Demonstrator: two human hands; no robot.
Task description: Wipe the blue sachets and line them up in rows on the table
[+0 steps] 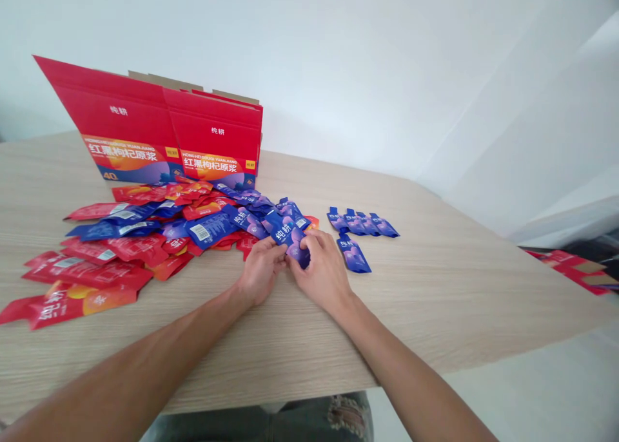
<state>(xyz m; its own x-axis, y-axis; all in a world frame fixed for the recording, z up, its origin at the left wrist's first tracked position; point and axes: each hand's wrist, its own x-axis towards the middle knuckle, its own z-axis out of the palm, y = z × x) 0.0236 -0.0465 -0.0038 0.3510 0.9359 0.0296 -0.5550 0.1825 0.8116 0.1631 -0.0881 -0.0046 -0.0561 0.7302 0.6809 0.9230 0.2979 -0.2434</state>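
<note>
My left hand (261,269) and my right hand (322,271) meet at the table's middle, both gripping one blue pouch (289,237) at the right edge of a heap of red and blue pouches (145,236). Just right of my right hand lies a single blue pouch (354,254). Behind it a short row of several blue pouches (362,223) lies side by side, overlapping.
Two red cartons (159,139) with open flaps stand at the back left on the wooden table (459,281). The table's front edge runs close to my body. More red cartons (575,268) lie on the floor at the right, below a white wall.
</note>
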